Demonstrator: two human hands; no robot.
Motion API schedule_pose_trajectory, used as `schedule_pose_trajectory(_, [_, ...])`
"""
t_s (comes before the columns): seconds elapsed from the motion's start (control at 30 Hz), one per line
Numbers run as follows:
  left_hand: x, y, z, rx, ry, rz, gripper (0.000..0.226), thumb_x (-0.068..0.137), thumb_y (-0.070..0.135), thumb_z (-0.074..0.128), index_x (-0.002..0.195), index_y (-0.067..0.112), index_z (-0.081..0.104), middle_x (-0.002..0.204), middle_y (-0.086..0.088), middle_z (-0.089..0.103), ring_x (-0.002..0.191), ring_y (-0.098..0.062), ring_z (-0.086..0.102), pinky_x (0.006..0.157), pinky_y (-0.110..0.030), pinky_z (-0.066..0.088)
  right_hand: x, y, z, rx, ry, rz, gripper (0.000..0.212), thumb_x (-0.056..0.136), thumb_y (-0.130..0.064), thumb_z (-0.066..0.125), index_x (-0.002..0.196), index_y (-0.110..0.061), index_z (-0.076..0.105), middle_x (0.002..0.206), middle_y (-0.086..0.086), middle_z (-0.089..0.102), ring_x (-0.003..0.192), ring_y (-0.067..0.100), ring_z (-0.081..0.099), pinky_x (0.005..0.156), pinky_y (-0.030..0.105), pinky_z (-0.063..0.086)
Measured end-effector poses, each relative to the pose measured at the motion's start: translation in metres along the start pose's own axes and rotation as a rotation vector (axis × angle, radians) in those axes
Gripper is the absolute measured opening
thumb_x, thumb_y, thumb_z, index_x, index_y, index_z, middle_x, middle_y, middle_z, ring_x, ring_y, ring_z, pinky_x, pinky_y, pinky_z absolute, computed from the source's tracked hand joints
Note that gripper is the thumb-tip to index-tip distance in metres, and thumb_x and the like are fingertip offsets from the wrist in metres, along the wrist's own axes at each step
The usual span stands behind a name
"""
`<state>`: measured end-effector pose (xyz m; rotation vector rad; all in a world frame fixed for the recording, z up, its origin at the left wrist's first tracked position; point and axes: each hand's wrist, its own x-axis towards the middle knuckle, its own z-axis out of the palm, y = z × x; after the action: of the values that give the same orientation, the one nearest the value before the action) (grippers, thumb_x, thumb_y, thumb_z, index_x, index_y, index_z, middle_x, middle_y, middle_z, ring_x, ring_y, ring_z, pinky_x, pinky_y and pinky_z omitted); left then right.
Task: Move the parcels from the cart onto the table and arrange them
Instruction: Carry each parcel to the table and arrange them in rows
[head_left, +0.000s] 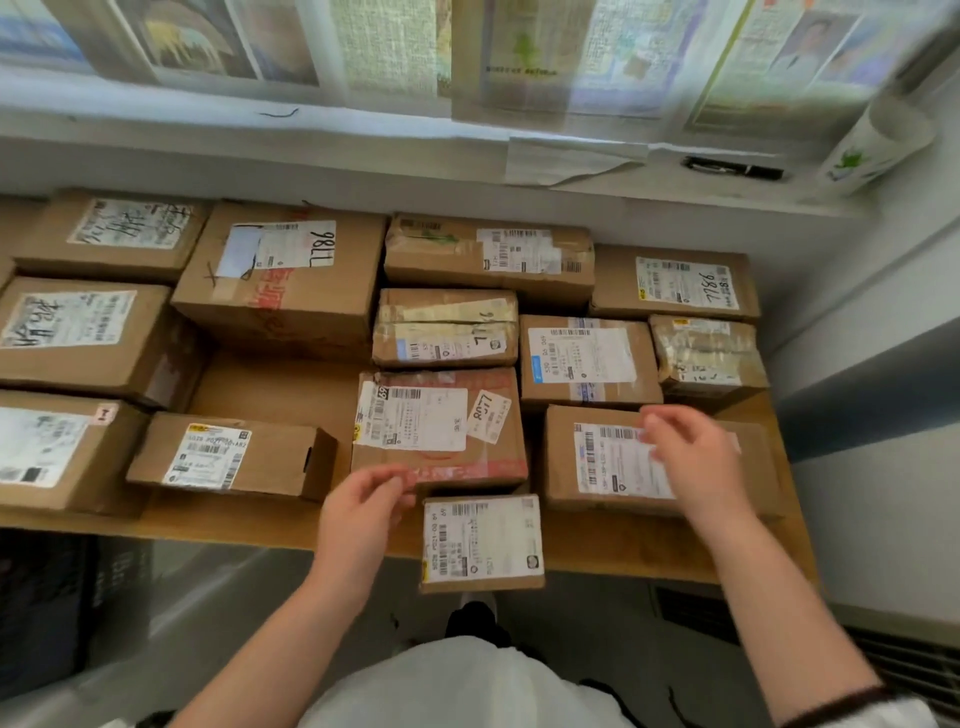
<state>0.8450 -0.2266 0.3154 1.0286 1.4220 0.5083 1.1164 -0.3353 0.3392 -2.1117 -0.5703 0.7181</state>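
While parcels (280, 280) crowd the wooden table (270, 387) below a papered window (389, 47), left grip (363, 509) seemingly pinching one, right grip (693, 457) spread.

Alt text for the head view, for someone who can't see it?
Brown cardboard parcels with white labels cover a wooden table. The left hand is at a red-taped box's near edge, the right hand is over a neighbouring box; a small box overhangs the table's front.

Bare table (270, 387) opens between the big box (283, 275) and the long box (234, 457), and along the front edge.
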Motion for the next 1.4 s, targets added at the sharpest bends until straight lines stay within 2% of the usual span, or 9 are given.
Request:
schedule_pose_trajectory(0.1, [0.017,0.051,0.048,0.078,-0.174,0.169,0.012,0.091,0.023,0.057,0.094,0.032,0.066,0.09,0.012,0.069,0.084,-0.003,0.066,0.059,-0.017,0.052,0.056,-0.011,-0.018,-0.092,0.06,-0.002,0.016,0.093,-0.028,0.05,0.099,-0.021,0.062,0.095,-0.001,0.064,0.089,0.016,0.06,0.078,0.037,0.052])
schedule_pose_trajectory(0.2, [0.045,0.08,0.114,0.259,-0.282,0.176,0.026,0.092,0.029,0.055,0.118,0.029,0.057,0.11,0.013,0.062,0.104,-0.007,0.058,0.077,-0.025,0.051,0.096,-0.017,-0.017,-0.333,-0.004,0.108,0.019,0.091,-0.027,0.048,0.089,-0.013,0.061,0.09,0.01,0.063,0.081,0.024,0.058,0.074,0.039,0.05])
schedule_pose_trajectory(0.3, [0.069,0.089,0.155,0.403,-0.247,0.108,0.044,0.092,0.028,0.053,0.134,0.014,0.048,0.13,-0.005,0.055,0.117,-0.022,0.051,0.095,-0.036,0.045,0.111,-0.018,-0.018,-0.548,-0.001,0.179,0.027,0.09,-0.036,0.043,0.087,-0.013,0.057,0.085,0.009,0.06,0.076,0.024,0.056,0.074,0.04,0.049])
schedule_pose_trajectory(0.37, [0.076,0.089,0.166,0.512,-0.196,0.154,0.045,0.091,0.027,0.052,0.133,0.011,0.048,0.128,-0.009,0.055,0.112,-0.024,0.052,0.088,-0.032,0.044,0.11,-0.016,-0.017,-0.62,-0.023,0.217,0.033,0.09,-0.043,0.043,0.091,-0.013,0.057,0.086,0.008,0.058,0.076,0.024,0.055,0.073,0.039,0.048])
schedule_pose_trajectory(0.5, [0.075,0.086,0.174,0.587,-0.11,0.234,0.044,0.089,0.028,0.05,0.129,0.011,0.049,0.12,-0.008,0.058,0.1,-0.024,0.057,0.08,-0.035,0.048,0.105,-0.005,-0.005,-0.575,-0.056,0.206,0.044,0.091,-0.042,0.046,0.116,-0.007,0.047,0.096,0.008,0.057,0.082,0.024,0.055,0.07,0.037,0.048])
schedule_pose_trajectory(0.63, [0.068,0.083,0.185,0.745,-0.054,0.259,0.047,0.086,0.035,0.05,0.127,0.014,0.05,0.123,-0.008,0.055,0.113,-0.028,0.049,0.085,-0.038,0.046,0.105,0.005,0.006,-0.388,-0.105,0.189,0.059,0.091,-0.039,0.052,0.134,-0.004,0.032,0.107,0.011,0.056,0.081,0.018,0.051,0.055,0.028,0.035])
schedule_pose_trajectory(0.73, [0.068,0.087,0.195,0.707,-0.041,0.196,0.05,0.085,0.037,0.05,0.13,0.014,0.048,0.127,-0.009,0.052,0.115,-0.029,0.047,0.09,-0.039,0.043,0.108,0.015,0.007,-0.33,-0.099,0.169,0.052,0.091,-0.038,0.054,0.129,-0.006,0.038,0.089,-0.001,0.053,0.073,0.012,0.049,0.053,0.026,0.034])
schedule_pose_trajectory(0.97, [0.068,0.093,0.204,0.567,-0.048,0.091,0.05,0.085,0.037,0.049,0.13,0.017,0.045,0.126,-0.009,0.05,0.114,-0.029,0.046,0.09,-0.042,0.044,0.108,0.025,-0.01,-0.268,-0.054,0.087,0.048,0.092,-0.035,0.053,0.134,-0.011,0.045,0.128,0.011,0.055,0.111,0.028,0.053,0.082,0.037,0.042])
schedule_pose_trajectory(1.4, [0.068,0.086,0.192,0.35,-0.149,0.084,0.05,0.083,0.036,0.053,0.131,0.024,0.046,0.124,-0.001,0.054,0.115,-0.023,0.046,0.092,-0.042,0.046,0.102,0.028,-0.016,-0.274,-0.077,0.015,0.047,0.094,-0.032,0.053,0.135,-0.011,0.048,0.128,0.012,0.056,0.113,0.027,0.053,0.085,0.036,0.04])
